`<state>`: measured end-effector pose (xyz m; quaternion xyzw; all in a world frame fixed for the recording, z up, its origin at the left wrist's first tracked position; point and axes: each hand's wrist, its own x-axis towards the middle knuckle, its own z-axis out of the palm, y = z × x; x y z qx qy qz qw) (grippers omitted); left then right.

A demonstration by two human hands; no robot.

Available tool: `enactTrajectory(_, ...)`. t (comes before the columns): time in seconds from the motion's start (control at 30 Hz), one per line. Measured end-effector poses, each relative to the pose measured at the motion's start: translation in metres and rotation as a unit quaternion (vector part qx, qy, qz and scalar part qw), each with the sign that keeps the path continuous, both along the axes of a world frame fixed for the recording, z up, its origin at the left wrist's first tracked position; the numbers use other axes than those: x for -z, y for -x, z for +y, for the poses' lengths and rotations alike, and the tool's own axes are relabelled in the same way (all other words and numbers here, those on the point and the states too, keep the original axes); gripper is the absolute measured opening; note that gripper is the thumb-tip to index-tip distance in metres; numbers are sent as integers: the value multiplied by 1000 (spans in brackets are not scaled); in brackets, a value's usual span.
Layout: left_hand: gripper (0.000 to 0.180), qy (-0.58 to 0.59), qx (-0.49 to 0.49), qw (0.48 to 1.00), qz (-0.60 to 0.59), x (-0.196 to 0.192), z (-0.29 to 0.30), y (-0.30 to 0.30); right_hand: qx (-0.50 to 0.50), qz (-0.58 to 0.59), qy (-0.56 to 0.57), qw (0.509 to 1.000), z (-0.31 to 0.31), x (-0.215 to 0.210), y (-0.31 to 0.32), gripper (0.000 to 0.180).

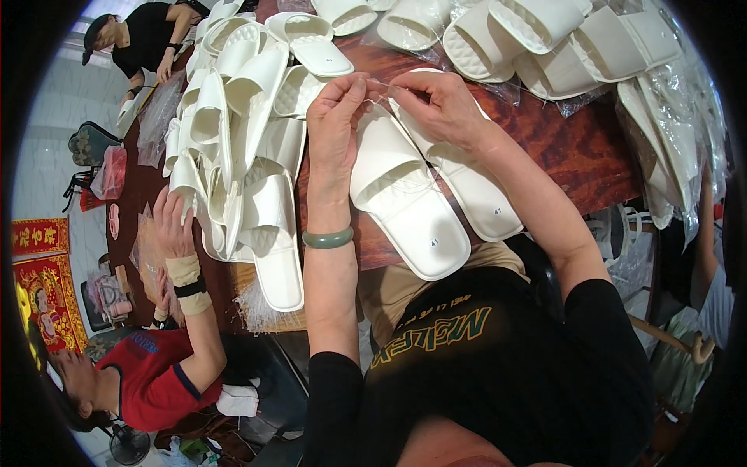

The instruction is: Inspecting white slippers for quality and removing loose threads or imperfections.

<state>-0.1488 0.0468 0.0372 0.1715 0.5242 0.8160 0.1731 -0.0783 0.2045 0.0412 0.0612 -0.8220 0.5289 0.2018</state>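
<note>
A pair of white slippers lies side by side on the table in front of me, the left slipper [383, 152] and the right slipper [476, 194], toes pointing away. Above their toe ends my left hand [336, 117] and my right hand [442, 110] are both closed in a pinch, close together. Between the fingertips runs a thin clear thread [379, 82], perhaps a plastic tag loop; its ends are too fine to make out. A green bangle [327, 238] circles my left wrist.
Stacked white slippers [257, 86] stand to the left; more slippers in clear bags [615, 47] line the far right of the reddish wooden table [572, 148]. Clear strands [261, 307] hang at the left edge. A red-sleeved co-worker's hand [173, 222] reaches the stack; another person [144, 39] works far left.
</note>
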Motion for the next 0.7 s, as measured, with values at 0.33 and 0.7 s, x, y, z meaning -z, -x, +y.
enactTrajectory(0.33,17,9,27,1000,11,-2,-1,-2,5,10,-10,1000,1,2,2,18)
enactTrajectory(0.7,16,0,19,1000,6,0,-1,1,12,20,-9,1000,0,1,2,18)
